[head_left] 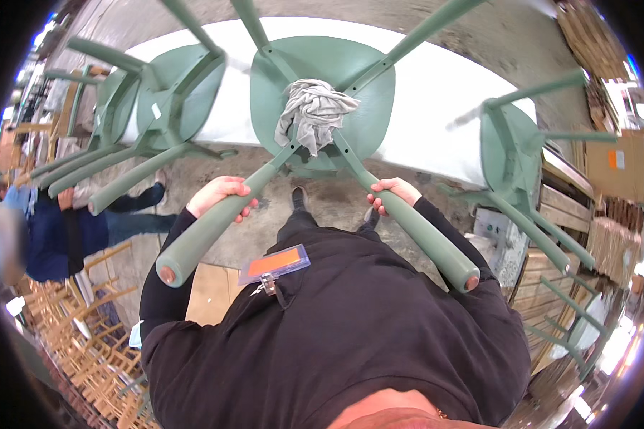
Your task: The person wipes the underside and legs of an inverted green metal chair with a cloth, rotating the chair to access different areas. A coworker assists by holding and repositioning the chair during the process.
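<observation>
A green chair point(368, 107) lies upside down on a white-covered surface in front of me, its seat's underside facing up and its legs spread. My left hand point(223, 197) is closed around its near left leg point(211, 229). Around the near right leg point(428, 232) my right hand point(393, 193) has its fingers wrapped. Both near legs point back toward my body and end in bare, brownish tips. A crumpled grey cloth point(315, 114) rests on the crossing of the leg supports, touching neither hand.
More upturned green chairs stand on the white surface point(436, 93), with one chair point(179, 93) to the left and another chair point(508, 146) to the right. A person point(68, 232) is at the left. Stacked wooden chair frames point(100, 336) fill the lower left; a cardboard box point(619, 164) sits far right.
</observation>
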